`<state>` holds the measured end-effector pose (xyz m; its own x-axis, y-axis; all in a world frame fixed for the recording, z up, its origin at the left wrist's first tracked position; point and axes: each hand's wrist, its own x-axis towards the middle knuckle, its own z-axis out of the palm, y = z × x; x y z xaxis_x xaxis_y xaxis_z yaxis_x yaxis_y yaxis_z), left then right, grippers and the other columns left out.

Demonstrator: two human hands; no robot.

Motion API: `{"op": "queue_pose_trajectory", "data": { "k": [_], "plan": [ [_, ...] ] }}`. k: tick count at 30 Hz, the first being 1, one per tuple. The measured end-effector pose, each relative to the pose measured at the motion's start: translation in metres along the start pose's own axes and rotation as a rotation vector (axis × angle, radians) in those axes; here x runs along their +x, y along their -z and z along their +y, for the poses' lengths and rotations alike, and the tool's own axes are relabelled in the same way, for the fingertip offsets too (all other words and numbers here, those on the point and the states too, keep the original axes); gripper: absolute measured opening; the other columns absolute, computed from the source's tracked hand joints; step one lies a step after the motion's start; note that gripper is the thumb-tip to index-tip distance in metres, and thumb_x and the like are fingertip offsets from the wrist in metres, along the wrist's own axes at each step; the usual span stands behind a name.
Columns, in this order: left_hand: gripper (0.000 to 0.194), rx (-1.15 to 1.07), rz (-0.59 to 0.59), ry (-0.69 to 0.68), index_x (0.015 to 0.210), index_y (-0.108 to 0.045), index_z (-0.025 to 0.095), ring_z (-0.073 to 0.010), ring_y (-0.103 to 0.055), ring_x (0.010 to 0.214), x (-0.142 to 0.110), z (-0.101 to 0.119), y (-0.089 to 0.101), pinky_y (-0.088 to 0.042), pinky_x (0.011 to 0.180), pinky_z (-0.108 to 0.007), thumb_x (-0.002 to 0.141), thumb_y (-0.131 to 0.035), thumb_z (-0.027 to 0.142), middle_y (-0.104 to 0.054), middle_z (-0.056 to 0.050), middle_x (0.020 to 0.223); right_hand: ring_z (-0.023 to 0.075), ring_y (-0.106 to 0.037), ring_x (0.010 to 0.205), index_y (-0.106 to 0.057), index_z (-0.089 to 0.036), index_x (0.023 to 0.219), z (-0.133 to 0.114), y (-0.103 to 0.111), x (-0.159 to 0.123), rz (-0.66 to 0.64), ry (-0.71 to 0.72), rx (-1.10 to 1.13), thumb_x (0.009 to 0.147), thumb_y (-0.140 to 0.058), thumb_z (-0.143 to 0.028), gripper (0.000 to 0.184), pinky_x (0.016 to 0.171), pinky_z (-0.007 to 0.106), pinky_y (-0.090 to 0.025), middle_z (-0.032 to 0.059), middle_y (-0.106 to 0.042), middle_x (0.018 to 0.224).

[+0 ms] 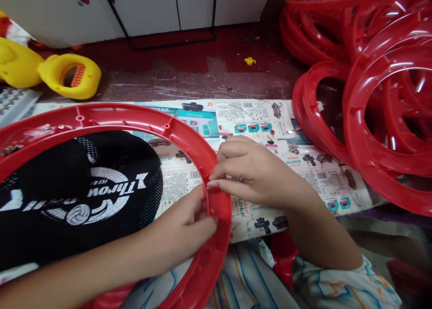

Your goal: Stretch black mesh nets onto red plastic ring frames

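Red ring hollow side up, around black mesh; attachment unclear. Left hand grips the ring's right side; right hand bunches fingers there, hold unclear. Seemingly mid-work: channel uncovered, more rings piled right.

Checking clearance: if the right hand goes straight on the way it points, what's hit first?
The red ring; the right hand appears to touch its inner rim. Beyond, the black mesh looks roughly in line, but depth is unclear.
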<state>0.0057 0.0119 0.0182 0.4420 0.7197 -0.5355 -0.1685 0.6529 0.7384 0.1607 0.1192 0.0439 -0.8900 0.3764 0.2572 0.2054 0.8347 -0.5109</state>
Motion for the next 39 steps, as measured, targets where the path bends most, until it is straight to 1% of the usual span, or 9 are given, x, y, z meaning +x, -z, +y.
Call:
{"op": "queue_pose_trajectory", "data": {
  "k": [4, 7, 11, 15, 20, 25, 28, 33, 39],
  "plan": [
    [0.02, 0.145, 0.095, -0.066, 0.095, -0.048, 0.021, -0.0139, -0.052, 0.071, 0.0, -0.004, 0.001, -0.043, 0.061, -0.025, 0.077, -0.049, 0.011, -0.056, 0.003, 0.079, 0.0151, -0.049, 0.076, -0.064, -0.015, 0.077, -0.01, -0.003, -0.002, 0.074, 0.033, -0.178, 0.095, -0.047, -0.019, 0.025, 0.073, 0.03, -0.041, 0.0046, -0.058, 0.078],
    [0.023, 0.186, 0.12, -0.082, 0.097, -0.049, 0.021, -0.0142, -0.051, 0.067, 0.001, -0.004, 0.005, -0.041, 0.057, -0.025, 0.076, -0.049, 0.012, -0.053, 0.004, 0.074, 0.0156, -0.049, 0.076, -0.063, -0.015, 0.076, -0.017, -0.003, -0.005, 0.094, 0.038, -0.247, 0.094, -0.047, -0.015, 0.024, 0.072, 0.029, -0.042, 0.0055, -0.06, 0.08],
    [0.027, 0.19, 0.075, -0.088, 0.1, -0.049, 0.021, -0.0133, -0.052, 0.068, 0.004, 0.0, 0.008, -0.042, 0.059, -0.025, 0.075, -0.047, 0.01, -0.055, 0.004, 0.078, 0.0163, -0.048, 0.077, -0.064, -0.013, 0.077, -0.021, 0.001, -0.004, -0.006, 0.058, -0.294, 0.09, -0.046, -0.008, 0.023, 0.071, 0.029, -0.041, 0.0055, -0.059, 0.08],
    [0.024, 0.238, 0.083, -0.129, 0.097, -0.05, 0.021, -0.0133, -0.051, 0.072, 0.006, 0.001, 0.009, -0.043, 0.063, -0.026, 0.076, -0.047, 0.009, -0.054, 0.005, 0.08, 0.0155, -0.045, 0.073, -0.061, -0.014, 0.072, -0.021, 0.004, 0.0, -0.119, 0.076, -0.332, 0.091, -0.044, -0.008, 0.026, 0.069, 0.029, -0.038, 0.0032, -0.057, 0.076],
    [0.025, 0.267, 0.09, -0.135, 0.097, -0.049, 0.021, -0.0145, -0.051, 0.073, 0.006, -0.001, 0.007, -0.044, 0.064, -0.028, 0.074, -0.047, 0.01, -0.054, 0.003, 0.081, 0.0149, -0.041, 0.071, -0.059, -0.014, 0.07, -0.018, 0.0, 0.002, -0.14, 0.101, -0.38, 0.091, -0.044, -0.007, 0.027, 0.067, 0.03, -0.034, 0.0025, -0.055, 0.076],
    [0.024, 0.279, 0.026, -0.029, 0.097, -0.047, 0.021, -0.0162, -0.058, 0.074, 0.004, 0.001, 0.007, -0.047, 0.065, -0.028, 0.075, -0.048, 0.011, -0.059, 0.003, 0.081, 0.0172, -0.046, 0.078, -0.063, -0.013, 0.082, -0.011, -0.006, 0.0, -0.072, 0.066, -0.331, 0.093, -0.04, -0.011, 0.026, 0.071, 0.031, -0.037, 0.0064, -0.059, 0.083],
    [0.023, 0.321, 0.012, 0.006, 0.097, -0.049, 0.02, -0.0193, -0.06, 0.08, 0.003, 0.0, 0.008, -0.049, 0.07, -0.032, 0.075, -0.048, 0.013, -0.062, 0.0, 0.086, 0.0178, -0.048, 0.079, -0.065, -0.013, 0.084, -0.006, -0.005, 0.0, -0.104, 0.041, -0.255, 0.094, -0.04, -0.014, 0.027, 0.072, 0.032, -0.039, 0.0078, -0.06, 0.083],
    [0.024, 0.343, -0.006, -0.02, 0.103, -0.05, 0.019, -0.02, -0.059, 0.082, -0.001, -0.002, 0.009, -0.049, 0.071, -0.033, 0.079, -0.051, 0.017, -0.061, -0.002, 0.09, 0.0156, -0.05, 0.075, -0.067, -0.013, 0.079, -0.004, 0.0, 0.002, -0.144, -0.023, -0.101, 0.092, -0.043, -0.015, 0.028, 0.071, 0.03, -0.04, 0.0054, -0.058, 0.077],
    [0.053, 0.241, 0.007, -0.065, 0.131, -0.034, 0.025, -0.0205, -0.06, 0.094, -0.005, 0.0, 0.009, -0.05, 0.081, -0.035, 0.084, -0.057, 0.023, -0.061, -0.003, 0.107, 0.0131, -0.046, 0.067, -0.067, -0.014, 0.074, -0.002, 0.0, 0.002, -0.14, 0.013, -0.07, 0.09, -0.045, -0.015, 0.027, 0.066, 0.027, -0.036, 0.001, -0.051, 0.068]
  ]
}}
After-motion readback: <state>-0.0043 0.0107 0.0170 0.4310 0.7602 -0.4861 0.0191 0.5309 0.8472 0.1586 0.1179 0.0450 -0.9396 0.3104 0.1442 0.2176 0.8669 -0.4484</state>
